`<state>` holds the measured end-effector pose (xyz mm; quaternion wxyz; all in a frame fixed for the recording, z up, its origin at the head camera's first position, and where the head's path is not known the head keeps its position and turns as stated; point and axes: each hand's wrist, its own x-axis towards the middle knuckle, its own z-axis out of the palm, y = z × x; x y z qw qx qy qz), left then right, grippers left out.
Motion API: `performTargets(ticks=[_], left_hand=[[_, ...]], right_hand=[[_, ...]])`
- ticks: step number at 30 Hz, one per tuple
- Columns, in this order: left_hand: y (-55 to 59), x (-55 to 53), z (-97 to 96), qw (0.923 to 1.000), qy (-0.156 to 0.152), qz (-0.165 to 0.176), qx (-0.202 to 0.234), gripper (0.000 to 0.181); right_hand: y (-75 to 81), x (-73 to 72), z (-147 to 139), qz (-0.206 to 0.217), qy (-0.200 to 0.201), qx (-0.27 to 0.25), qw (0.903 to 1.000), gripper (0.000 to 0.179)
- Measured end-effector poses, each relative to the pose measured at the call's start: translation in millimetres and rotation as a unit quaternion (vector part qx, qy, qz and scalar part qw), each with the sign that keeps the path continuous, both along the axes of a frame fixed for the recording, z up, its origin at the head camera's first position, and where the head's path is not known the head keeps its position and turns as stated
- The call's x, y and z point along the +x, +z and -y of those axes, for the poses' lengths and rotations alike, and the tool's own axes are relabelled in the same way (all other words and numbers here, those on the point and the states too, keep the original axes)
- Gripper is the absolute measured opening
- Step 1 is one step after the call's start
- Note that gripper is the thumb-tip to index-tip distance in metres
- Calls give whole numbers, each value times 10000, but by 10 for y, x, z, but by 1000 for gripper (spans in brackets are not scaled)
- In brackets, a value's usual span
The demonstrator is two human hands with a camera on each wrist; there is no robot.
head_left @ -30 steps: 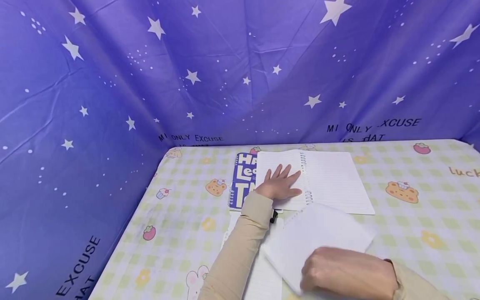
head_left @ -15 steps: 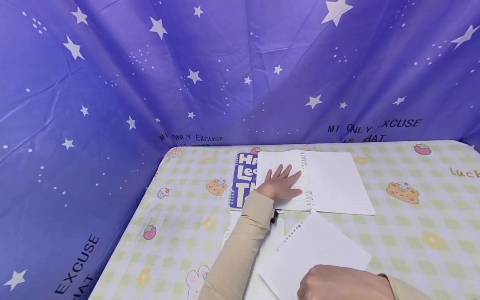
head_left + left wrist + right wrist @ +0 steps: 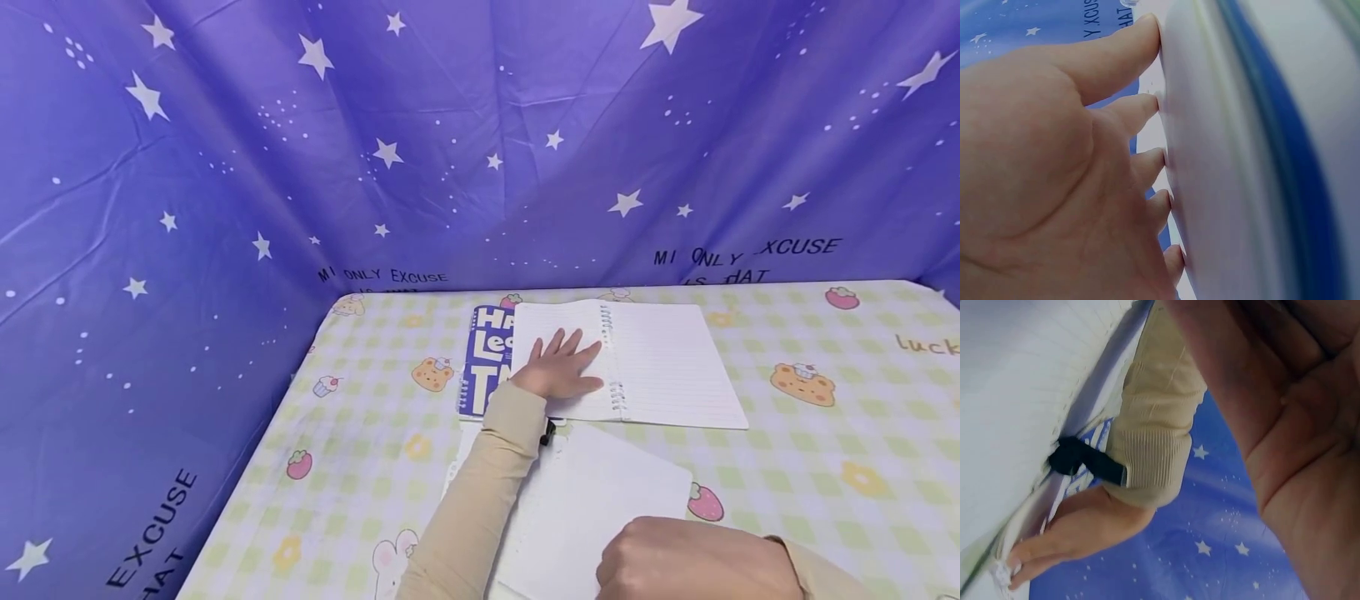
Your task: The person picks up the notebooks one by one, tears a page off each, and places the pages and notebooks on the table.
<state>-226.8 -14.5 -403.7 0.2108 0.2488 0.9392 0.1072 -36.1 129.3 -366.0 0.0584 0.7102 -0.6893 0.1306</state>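
Note:
An open spiral notebook (image 3: 675,358) lies flat at the back of the table, its ruled pages facing up. My left hand (image 3: 561,375) rests on its left page with fingers spread; the left wrist view shows the fingertips of that hand (image 3: 1041,169) touching the paper. In front of the notebook is a loose white sheet (image 3: 600,492), torn from a spiral binding by its perforated edge. My right hand (image 3: 682,558), fingers curled, holds the near right part of this sheet. Its fingertips are hidden in the head view.
A blue notebook (image 3: 478,358) with large white letters lies partly under the open notebook's left side. Another paper with a holed edge (image 3: 459,458) lies beneath my left forearm. The table has a checked cloth (image 3: 360,500), and a purple star-print curtain (image 3: 480,167) hangs behind.
The loose sheet has turned and shifted left and toward me, over the other paper, uncovering a printed strawberry on the cloth. My left hand has stayed on the notebook.

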Motion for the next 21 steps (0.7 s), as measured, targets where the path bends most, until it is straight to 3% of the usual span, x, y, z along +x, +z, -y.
performTargets(ticks=[3, 6, 9, 13, 17, 21], left_hand=[[23, 9, -24, 9999, 26, -97, -88, 66], [71, 2, -56, 9990, 12, -418, -126, 60], [154, -11, -65, 9969, 86, -778, 10, 48], [315, 13, 14, 9944, 284, -887, 498, 41], [522, 105, 162, 9884, 240, -1012, 1107, 37], [715, 252, 346, 9761, 102, -1198, 1813, 31]], right_hand=[[109, 20, -43, 303, -493, 89, 9983, 31], [221, -3, -100, 767, -875, -63, 9932, 34], [316, -74, -195, 498, -970, -360, 9934, 27], [409, -173, -342, -38, -943, -818, 9922, 17], [493, -205, -454, 148, -1240, -1013, 9870, 13], [559, -227, -535, 425, -1439, -1256, 9807, 16]])
